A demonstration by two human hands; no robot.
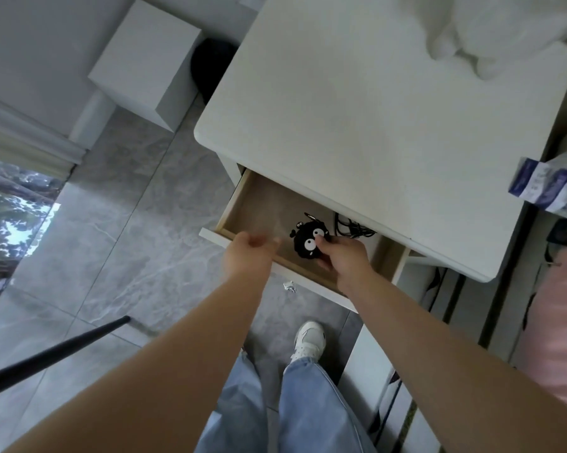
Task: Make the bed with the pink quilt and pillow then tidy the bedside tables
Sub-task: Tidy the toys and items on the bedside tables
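Observation:
A white bedside table (367, 125) stands in front of me with its top drawer (259, 207) pulled open. Inside the drawer lies a small black toy with big white eyes (305, 240), and my right hand (344, 259) pinches it at its right side. A black cable (350, 227) lies coiled just behind the toy. My left hand (246, 256) hovers over the drawer's front edge, fingers loosely curled, holding nothing. The pink quilt (556, 322) shows at the far right edge.
A white plush thing (491, 31) sits at the back of the table top. A blue-and-white packet (543, 188) hangs over the table's right edge. A white box (148, 57) stands left of the table. A black rod (53, 351) crosses the floor at lower left.

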